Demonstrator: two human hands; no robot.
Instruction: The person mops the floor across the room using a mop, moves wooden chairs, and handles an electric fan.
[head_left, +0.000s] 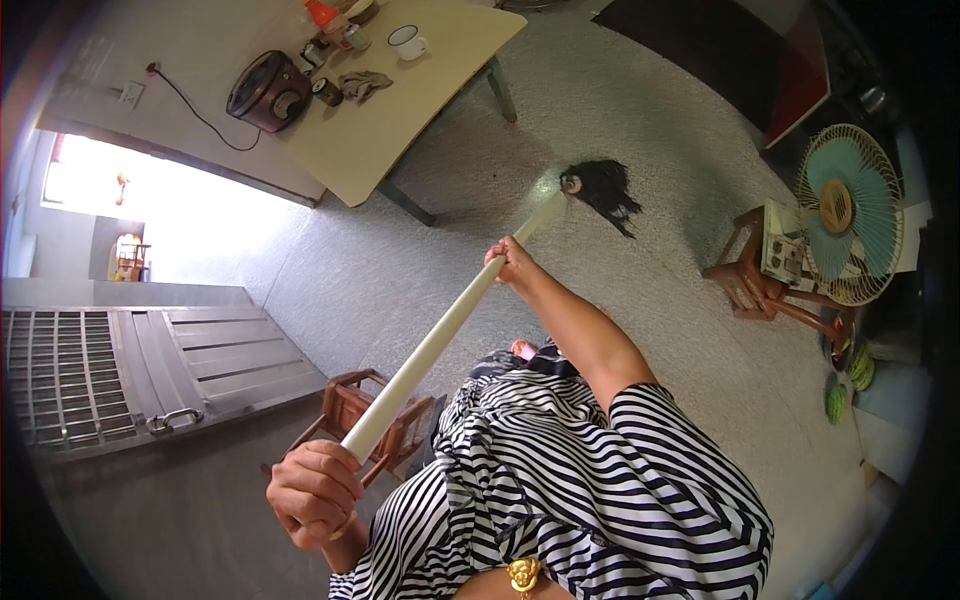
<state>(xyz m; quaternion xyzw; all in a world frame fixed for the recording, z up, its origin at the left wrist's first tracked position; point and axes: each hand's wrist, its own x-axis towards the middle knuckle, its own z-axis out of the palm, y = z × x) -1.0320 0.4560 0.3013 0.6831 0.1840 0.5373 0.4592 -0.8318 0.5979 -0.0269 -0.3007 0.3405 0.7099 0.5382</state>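
Observation:
A mop with a long white pole (416, 360) slants across the view, away from my body. Its dark, stringy head (604, 189) lies spread on the speckled floor (420, 277). My left hand (319, 491) is wrapped around the near end of the pole, low at the left. Farther down the shaft, my right hand (510, 260) grips it with the arm stretched out. The mop head rests to the right of a table (457, 52) with a pale top.
On the table stand a rice cooker (270, 91), a white mug (407, 43) and a crumpled cloth (364, 85). A fan (851, 214) and a wooden chair (742, 285) are at right, near watermelons (837, 403). Left are a wooden stool (356, 409) and a metal door (232, 349).

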